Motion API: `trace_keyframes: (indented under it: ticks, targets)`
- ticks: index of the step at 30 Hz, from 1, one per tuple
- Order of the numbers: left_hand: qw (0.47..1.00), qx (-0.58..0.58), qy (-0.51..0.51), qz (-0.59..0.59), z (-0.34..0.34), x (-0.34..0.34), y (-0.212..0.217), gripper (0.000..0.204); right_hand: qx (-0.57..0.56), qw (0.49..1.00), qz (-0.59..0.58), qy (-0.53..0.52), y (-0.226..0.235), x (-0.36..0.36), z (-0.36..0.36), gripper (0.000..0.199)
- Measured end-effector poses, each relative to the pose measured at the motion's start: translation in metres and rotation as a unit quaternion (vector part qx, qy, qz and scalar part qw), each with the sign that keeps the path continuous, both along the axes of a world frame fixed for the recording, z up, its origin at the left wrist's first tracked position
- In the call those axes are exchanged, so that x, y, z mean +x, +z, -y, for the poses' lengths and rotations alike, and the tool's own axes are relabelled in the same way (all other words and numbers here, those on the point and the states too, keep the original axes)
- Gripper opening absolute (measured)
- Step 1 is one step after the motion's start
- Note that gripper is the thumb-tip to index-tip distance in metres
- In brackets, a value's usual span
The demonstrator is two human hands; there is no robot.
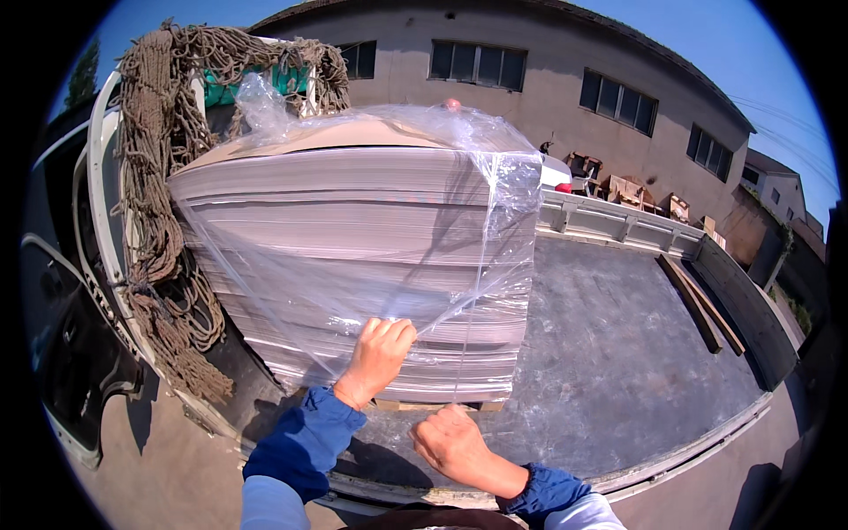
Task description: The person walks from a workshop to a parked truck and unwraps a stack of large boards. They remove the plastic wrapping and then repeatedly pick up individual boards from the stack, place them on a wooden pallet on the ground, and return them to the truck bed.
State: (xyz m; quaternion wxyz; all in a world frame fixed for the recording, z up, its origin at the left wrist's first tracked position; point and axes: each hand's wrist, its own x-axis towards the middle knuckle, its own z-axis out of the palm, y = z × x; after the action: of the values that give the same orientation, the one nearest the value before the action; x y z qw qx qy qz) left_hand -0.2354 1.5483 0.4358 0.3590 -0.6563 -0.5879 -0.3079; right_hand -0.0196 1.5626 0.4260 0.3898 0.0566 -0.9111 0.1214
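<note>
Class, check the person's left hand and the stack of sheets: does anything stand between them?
Yes: clear plastic film stretches across the near face of the stack of sheets, drawn toward the closed left hand. Nothing else visible stands between them.

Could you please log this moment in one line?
left hand: gripping clear plastic film; right hand: closed at thin strand; sheet stack: film-draped, on wooden pallet; surface: truck bed
</note>
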Motion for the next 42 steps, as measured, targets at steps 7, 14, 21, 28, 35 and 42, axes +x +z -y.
trace_keyframes:
  ticks: [7,14,21,28,35,42]
  targets:
    - [0.997,0.018,0.061,0.039,-0.029,-0.006,-0.010,0.015,-0.325,0.892,0.222,0.221,-0.010,0.018,-0.005,0.023]
    - [0.979,-0.137,0.147,-0.019,-0.051,-0.001,0.041,0.010,0.311,0.913,0.091,-0.250,0.106,-0.031,-0.160,0.077]
    - [0.978,-0.194,0.068,0.029,-0.064,-0.006,0.053,0.006,0.385,0.886,0.153,-0.209,0.083,-0.038,-0.211,0.047]
    - [0.971,-0.205,0.103,0.067,-0.089,-0.008,0.036,0.028,0.345,0.888,0.099,-0.288,0.067,-0.067,-0.211,0.029]
    - [0.974,-0.184,0.087,0.097,-0.033,0.026,-0.008,0.018,0.324,0.894,0.145,-0.274,0.035,-0.038,-0.174,0.028]
    - [0.977,-0.167,0.057,0.124,0.093,0.028,-0.115,0.016,0.043,0.970,0.204,-0.121,-0.121,-0.018,-0.029,0.035]
